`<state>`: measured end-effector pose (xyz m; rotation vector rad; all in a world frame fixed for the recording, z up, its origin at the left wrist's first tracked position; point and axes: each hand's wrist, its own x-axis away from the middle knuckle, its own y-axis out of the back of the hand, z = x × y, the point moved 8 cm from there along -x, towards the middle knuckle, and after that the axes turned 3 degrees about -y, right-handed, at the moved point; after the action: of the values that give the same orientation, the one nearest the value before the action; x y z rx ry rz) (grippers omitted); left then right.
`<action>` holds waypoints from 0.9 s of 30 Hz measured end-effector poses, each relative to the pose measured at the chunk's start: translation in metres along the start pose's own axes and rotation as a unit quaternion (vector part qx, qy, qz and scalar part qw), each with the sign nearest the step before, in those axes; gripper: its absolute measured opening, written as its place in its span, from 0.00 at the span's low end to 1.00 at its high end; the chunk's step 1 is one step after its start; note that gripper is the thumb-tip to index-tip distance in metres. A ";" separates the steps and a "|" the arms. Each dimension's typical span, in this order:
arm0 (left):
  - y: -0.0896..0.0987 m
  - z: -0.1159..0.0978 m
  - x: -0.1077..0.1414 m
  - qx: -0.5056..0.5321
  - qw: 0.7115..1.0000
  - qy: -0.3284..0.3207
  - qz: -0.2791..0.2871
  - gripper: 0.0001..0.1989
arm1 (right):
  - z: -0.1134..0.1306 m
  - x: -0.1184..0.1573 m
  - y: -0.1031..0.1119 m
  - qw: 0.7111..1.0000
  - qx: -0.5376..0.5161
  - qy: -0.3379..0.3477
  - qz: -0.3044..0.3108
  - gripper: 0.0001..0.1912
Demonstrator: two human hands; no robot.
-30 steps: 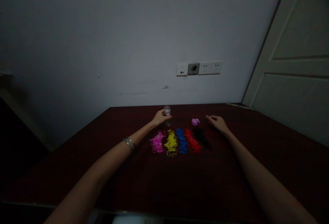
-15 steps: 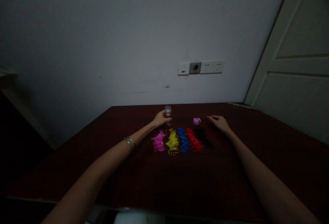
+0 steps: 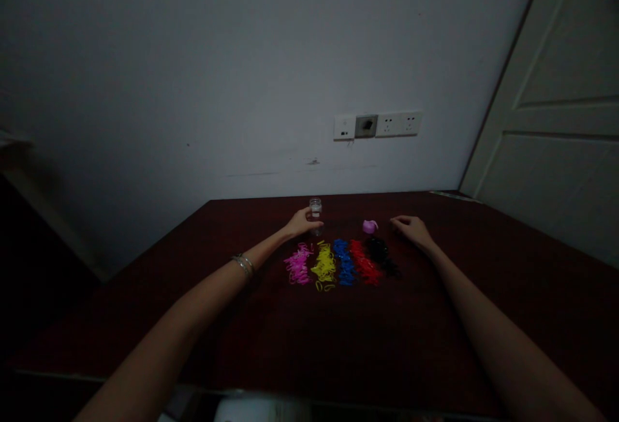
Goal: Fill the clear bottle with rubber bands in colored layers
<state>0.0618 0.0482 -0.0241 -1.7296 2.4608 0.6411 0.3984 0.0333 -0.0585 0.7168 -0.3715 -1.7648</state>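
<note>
The left hand (image 3: 300,222)'s fingers grip the clear bottle (image 3: 316,210), which could tip toward the pink pile (image 3: 298,264) if knocked (it looks lidless). Right of the bottle lie five piles, one pink lid (image 3: 370,226), then one right hand (image 3: 411,229), fingers loosely curled and released.
</note>
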 end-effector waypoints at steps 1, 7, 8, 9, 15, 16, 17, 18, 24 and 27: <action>0.000 0.001 0.000 0.004 1.000 0.001 0.003 0.25 | 0.000 0.000 0.000 1.000 0.005 0.001 -0.002 0.21; 0.000 0.008 -0.001 0.015 1.000 0.001 0.011 0.27 | 0.004 0.000 0.002 0.999 0.030 0.019 -0.007 0.20; 0.000 0.008 -0.001 0.015 1.000 0.004 0.013 0.28 | 0.004 0.000 0.002 0.999 0.028 0.019 -0.006 0.20; 0.000 0.009 0.000 0.018 1.000 0.009 0.015 0.29 | 0.004 0.000 0.001 0.999 0.026 0.018 -0.005 0.21; 0.001 0.020 0.005 0.061 0.993 0.072 0.076 0.37 | 0.003 -0.001 0.001 0.999 0.031 0.017 -0.005 0.20; 0.002 0.021 0.006 0.072 0.991 0.079 0.087 0.38 | 0.003 -0.001 0.001 0.999 0.032 0.017 -0.004 0.20; 0.003 0.021 0.007 0.084 0.989 0.082 0.094 0.38 | 0.002 -0.001 0.001 0.999 0.034 0.016 -0.003 0.20; 0.004 0.020 0.007 0.098 0.987 0.079 0.099 0.37 | 0.002 -0.001 0.001 0.999 0.035 0.013 -0.002 0.20; 0.007 0.012 0.008 0.149 0.982 0.069 0.097 0.34 | 0.003 0.001 0.001 0.999 0.036 0.010 0.001 0.20; 0.006 0.013 0.005 0.140 0.984 0.078 0.080 0.34 | 0.003 0.000 0.001 0.999 0.042 0.017 0.000 0.19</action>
<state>0.0524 0.0497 -0.0356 -1.5396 2.6587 0.1596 0.3971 0.0327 -0.0551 0.8066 -0.4246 -1.7421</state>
